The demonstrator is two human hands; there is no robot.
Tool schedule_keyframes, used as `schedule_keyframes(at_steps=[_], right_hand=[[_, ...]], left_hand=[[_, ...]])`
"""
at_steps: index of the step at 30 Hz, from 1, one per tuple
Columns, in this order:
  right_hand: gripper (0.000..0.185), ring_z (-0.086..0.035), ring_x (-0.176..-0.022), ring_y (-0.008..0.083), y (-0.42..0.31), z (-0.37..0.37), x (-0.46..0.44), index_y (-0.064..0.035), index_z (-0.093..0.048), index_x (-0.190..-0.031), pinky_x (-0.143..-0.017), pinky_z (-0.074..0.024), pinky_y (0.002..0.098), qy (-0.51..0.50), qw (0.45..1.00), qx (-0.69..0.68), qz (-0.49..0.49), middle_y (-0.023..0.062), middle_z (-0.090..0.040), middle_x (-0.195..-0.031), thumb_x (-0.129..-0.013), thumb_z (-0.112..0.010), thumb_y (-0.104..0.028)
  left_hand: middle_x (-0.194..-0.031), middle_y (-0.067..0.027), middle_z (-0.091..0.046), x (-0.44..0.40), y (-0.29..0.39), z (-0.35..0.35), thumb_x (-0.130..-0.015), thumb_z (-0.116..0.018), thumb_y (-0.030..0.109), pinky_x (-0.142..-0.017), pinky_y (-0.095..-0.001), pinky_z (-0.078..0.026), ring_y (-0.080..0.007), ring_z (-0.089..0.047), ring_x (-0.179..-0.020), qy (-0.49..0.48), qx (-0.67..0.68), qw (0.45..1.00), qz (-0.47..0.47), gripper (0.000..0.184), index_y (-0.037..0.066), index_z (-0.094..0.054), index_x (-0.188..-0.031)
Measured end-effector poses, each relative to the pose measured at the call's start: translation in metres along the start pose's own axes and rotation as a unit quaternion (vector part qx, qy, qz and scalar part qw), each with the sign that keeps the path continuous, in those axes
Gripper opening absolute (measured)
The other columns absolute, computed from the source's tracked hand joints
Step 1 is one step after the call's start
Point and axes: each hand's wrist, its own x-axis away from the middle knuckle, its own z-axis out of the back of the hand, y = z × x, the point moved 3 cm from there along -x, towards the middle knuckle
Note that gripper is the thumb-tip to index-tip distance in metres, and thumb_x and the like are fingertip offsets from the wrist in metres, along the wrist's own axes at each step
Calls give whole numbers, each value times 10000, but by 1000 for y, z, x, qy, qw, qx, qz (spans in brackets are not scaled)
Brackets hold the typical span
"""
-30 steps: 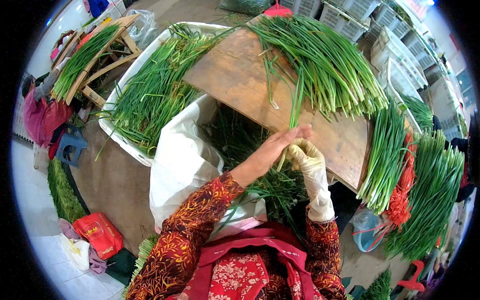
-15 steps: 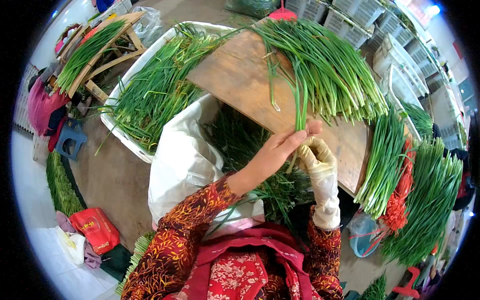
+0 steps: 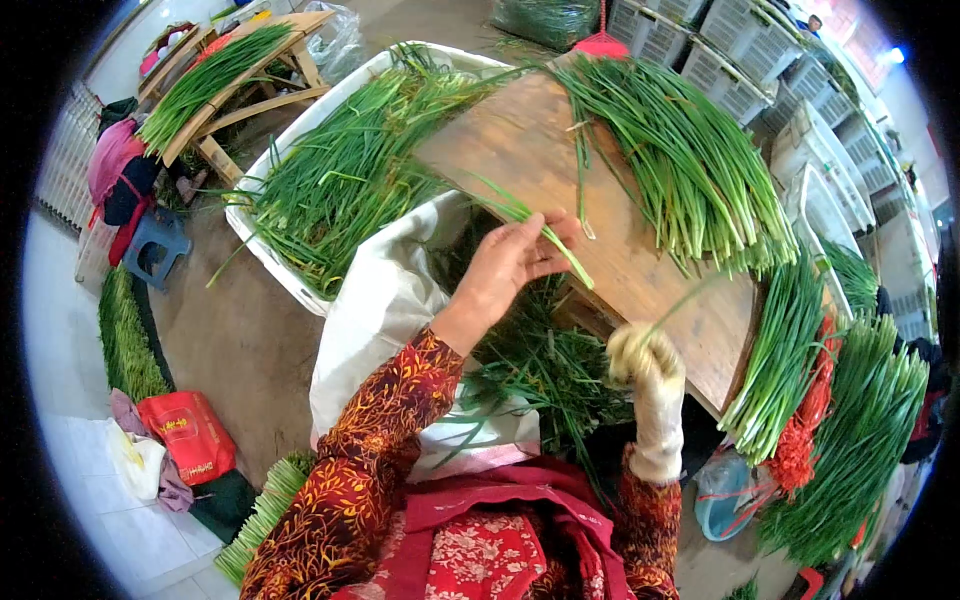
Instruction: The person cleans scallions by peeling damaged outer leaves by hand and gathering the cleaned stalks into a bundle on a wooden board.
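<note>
My left hand [image 3: 510, 262], bare, pinches a few garlic chives [image 3: 570, 260] above the near edge of a wooden board [image 3: 640, 265]. Their pale ends point toward me and to the right. Lower and to the right, my right hand [image 3: 648, 362], in a cream glove, is closed on a thin chive leaf [image 3: 685, 299], blurred by motion. A big heap of chives [image 3: 690, 160] lies across the far right of the board. Beneath my hands, a white sack [image 3: 372, 325] stands with its mouth spread, with loose green leaves [image 3: 545, 365] beside and inside it.
A white crate [image 3: 262, 282] full of loose chives stands left of the board. Chive bundles [image 3: 775, 350] and red ties [image 3: 803, 415] are at the right. Stacked grey crates [image 3: 740, 55] fill the back right. A co-worker [image 3: 125, 180] sits far left near a blue stool [image 3: 157, 245].
My hands, together on the chives before, have come apart. The left has moved up and left with the stalks, tilting them; the right has drawn down toward me with a thin leaf.
</note>
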Motion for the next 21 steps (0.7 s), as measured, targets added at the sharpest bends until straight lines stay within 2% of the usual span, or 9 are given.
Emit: schedule_keyframes(at_steps=[2,4,5,6,8,10,14,16,21], right_hand=[[238,-546,-674,136,16,5,23,-43,-596,-847,-626,-437,253,-123,975,57,-177,72,-602,-850,-811,-579,-278],[313,-592,-772,240,37,8,33,-66,-613,-913,-691,-456,311,-246,796,446,-328,114,-614,-879,-806,-566,-356],[378,-578,-860,297,36,7,30,-96,-615,-963,-741,-447,343,-222,785,517,-259,131,-612,-885,-800,-541,-429],[337,-590,-817,266,26,8,22,-88,-611,-950,-720,-451,320,-123,857,480,-145,130,-617,-836,-797,-572,-385],[261,-600,-758,223,-2,6,0,-93,-604,-945,-677,-454,300,34,952,259,-160,121,-620,-804,-782,-619,-296],[220,-570,-661,153,-23,-6,-24,-68,-596,-935,-612,-440,255,68,918,390,-7,69,-617,-749,-779,-638,-217],[239,-534,-630,116,-13,-19,-57,-30,-591,-925,-570,-424,237,25,899,437,-1,17,-597,-713,-787,-635,-220],[265,-503,-585,86,7,-18,-60,-6,-590,-915,-525,-398,211,6,978,194,-78,1,-578,-688,-799,-624,-242],[233,-426,-500,49,11,-19,-53,-26,-605,-855,-466,-327,181,-50,978,-40,-198,5,-558,-654,-833,-579,-257]], left_hand=[[-1076,-113,-577,-3,10,11,-904,-444,254,-824,-336,-471,-194,-573,-950,13,-17,1000,-16,340,-4,-489,-1121],[-1064,-117,-581,-2,16,9,-900,-455,267,-819,-324,-469,-188,-576,-941,33,-104,994,-32,346,1,-495,-1117],[-1029,-111,-596,-2,15,5,-897,-462,273,-811,-306,-466,-176,-577,-936,46,-122,991,-23,340,4,-517,-1097],[-1029,-111,-596,-2,13,0,-897,-462,273,-811,-306,-466,-176,-577,-936,42,-121,992,-16,340,4,-517,-1097],[-993,-102,-608,-1,8,-10,-899,-460,262,-807,-296,-463,-165,-580,-922,12,-187,982,-27,322,3,-537,-1073],[-956,-99,-618,-2,1,-20,-897,-466,263,-795,-276,-460,-153,-588,-883,1,-186,982,-36,319,-6,-557,-1043],[-908,-96,-627,-7,-4,-24,-893,-476,262,-773,-246,-454,-137,-594,-822,-17,-279,959,-50,318,-13,-570,-1023],[-924,-93,-623,-6,-1,-25,-888,-485,251,-784,-254,-451,-133,-588,-843,-29,-255,966,-26,305,-3,-565,-1036],[-906,-48,-619,-1,-1,-19,-867,-523,235,-771,-263,-448,-131,-580,-841,-53,-190,980,17,268,31,-571,-1032]])
